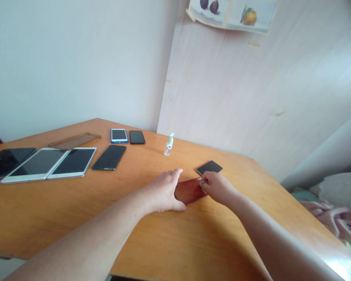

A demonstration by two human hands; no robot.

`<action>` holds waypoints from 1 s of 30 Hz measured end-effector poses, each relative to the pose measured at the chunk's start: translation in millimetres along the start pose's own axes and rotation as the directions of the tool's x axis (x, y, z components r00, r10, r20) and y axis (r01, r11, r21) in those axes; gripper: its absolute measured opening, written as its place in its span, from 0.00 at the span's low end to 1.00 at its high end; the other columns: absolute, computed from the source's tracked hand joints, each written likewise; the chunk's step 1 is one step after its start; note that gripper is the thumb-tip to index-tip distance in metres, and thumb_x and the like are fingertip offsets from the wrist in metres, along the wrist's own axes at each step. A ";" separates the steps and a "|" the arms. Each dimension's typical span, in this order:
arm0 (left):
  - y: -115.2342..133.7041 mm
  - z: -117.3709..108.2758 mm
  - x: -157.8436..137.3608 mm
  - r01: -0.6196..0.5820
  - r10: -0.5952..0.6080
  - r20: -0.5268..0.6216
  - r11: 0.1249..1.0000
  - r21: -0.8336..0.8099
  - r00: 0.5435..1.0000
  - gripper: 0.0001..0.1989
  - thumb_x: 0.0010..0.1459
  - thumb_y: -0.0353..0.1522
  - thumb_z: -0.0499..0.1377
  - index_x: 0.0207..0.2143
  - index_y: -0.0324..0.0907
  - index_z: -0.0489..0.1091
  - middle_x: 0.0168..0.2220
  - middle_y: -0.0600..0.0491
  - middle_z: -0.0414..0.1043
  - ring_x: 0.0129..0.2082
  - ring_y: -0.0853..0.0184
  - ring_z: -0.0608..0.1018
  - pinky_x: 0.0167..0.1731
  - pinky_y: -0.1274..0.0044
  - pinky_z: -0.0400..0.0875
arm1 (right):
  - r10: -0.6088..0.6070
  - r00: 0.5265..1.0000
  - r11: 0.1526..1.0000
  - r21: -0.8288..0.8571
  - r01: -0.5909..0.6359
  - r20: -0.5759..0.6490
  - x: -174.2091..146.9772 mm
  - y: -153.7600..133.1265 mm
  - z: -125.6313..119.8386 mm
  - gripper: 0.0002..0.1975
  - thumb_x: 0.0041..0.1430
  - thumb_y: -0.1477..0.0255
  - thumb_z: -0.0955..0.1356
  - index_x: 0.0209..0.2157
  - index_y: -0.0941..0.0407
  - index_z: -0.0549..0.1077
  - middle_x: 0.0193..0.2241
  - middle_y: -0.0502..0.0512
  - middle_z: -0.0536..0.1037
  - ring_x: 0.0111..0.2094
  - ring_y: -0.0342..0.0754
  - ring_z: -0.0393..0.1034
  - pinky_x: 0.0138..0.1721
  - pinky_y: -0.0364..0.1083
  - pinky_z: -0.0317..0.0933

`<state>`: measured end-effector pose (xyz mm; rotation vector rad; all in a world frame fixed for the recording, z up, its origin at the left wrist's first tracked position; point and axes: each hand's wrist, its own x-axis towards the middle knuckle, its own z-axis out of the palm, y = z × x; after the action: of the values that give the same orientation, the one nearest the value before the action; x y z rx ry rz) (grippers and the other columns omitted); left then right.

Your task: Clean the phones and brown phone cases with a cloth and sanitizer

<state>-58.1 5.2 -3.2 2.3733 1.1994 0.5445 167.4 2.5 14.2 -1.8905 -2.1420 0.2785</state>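
Observation:
A flat, glossy reddish-brown phone (190, 190) lies on the wooden table in front of me; whether its back or a cover shows, I cannot tell. My left hand (166, 191) grips its left end, thumb at the near edge and fingers at the far side. Over its right end, my right hand (218, 186) is closed, pressing down on the surface. A small greyish-white bit of something shows under those fingers, mostly hidden. Just beyond the right hand lies a small dark phone (210, 167).
A small clear spray bottle (169, 145) stands toward the back. On the left lie a black phone (109, 157), white tablets (73, 162), a dark tablet (8, 162), a clear brown case (76, 140), a blue-edged phone (119, 135) and another dark phone (137, 137). Walls border the table's far side.

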 end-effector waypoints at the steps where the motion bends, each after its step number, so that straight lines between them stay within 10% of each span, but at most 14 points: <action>1: 0.4 -0.2 -0.1 0.001 -0.001 0.000 1.000 -0.001 1.000 0.56 0.37 0.44 0.71 0.66 0.39 0.49 0.58 0.39 0.65 0.58 0.48 0.68 0.54 0.66 0.66 | -0.004 1.000 1.000 -0.002 0.004 -0.020 -0.9 -2.4 3.2 0.04 0.51 0.78 0.64 0.26 0.57 0.71 0.27 0.55 0.75 0.29 0.46 0.65 0.28 0.43 0.50; 8: -0.5 0.1 0.8 0.010 -0.010 0.000 1.000 -0.012 1.000 0.55 0.37 0.42 0.70 0.65 0.38 0.50 0.58 0.39 0.66 0.57 0.48 0.69 0.52 0.66 0.67 | -0.261 0.962 0.954 0.172 0.244 0.081 -13.7 -40.1 25.4 0.09 0.52 0.79 0.64 0.30 0.53 0.74 0.30 0.48 0.78 0.33 0.43 0.70 0.33 0.40 0.56; 16: -0.4 -0.8 -0.6 -0.001 0.002 0.014 1.000 -0.029 1.000 0.56 0.37 0.44 0.71 0.66 0.40 0.49 0.60 0.39 0.63 0.60 0.47 0.67 0.55 0.64 0.65 | -0.016 0.994 0.999 -0.037 0.012 -0.107 4.2 4.1 9.0 0.05 0.54 0.78 0.64 0.30 0.58 0.71 0.31 0.57 0.74 0.32 0.48 0.66 0.32 0.44 0.53; 23: -0.6 -0.5 0.0 0.014 -0.014 0.005 0.999 -0.046 1.000 0.57 0.36 0.42 0.71 0.66 0.38 0.49 0.60 0.39 0.64 0.59 0.48 0.68 0.55 0.66 0.65 | -0.295 0.955 0.937 0.209 0.280 0.043 -14.9 -38.3 26.8 0.09 0.51 0.81 0.64 0.32 0.54 0.73 0.32 0.49 0.77 0.35 0.43 0.69 0.37 0.40 0.57; 30: -0.6 -1.7 -0.4 0.008 -0.007 0.030 0.999 -0.036 1.000 0.58 0.37 0.44 0.71 0.67 0.40 0.47 0.61 0.40 0.62 0.61 0.47 0.65 0.57 0.64 0.63 | -0.013 0.995 1.000 0.025 0.016 -0.099 3.6 14.3 9.7 0.05 0.52 0.79 0.64 0.30 0.57 0.71 0.30 0.54 0.73 0.32 0.46 0.64 0.32 0.43 0.52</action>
<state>-59.6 5.5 -2.2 2.3375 1.1753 0.5220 177.3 8.3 0.7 -1.8338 -2.0768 0.2047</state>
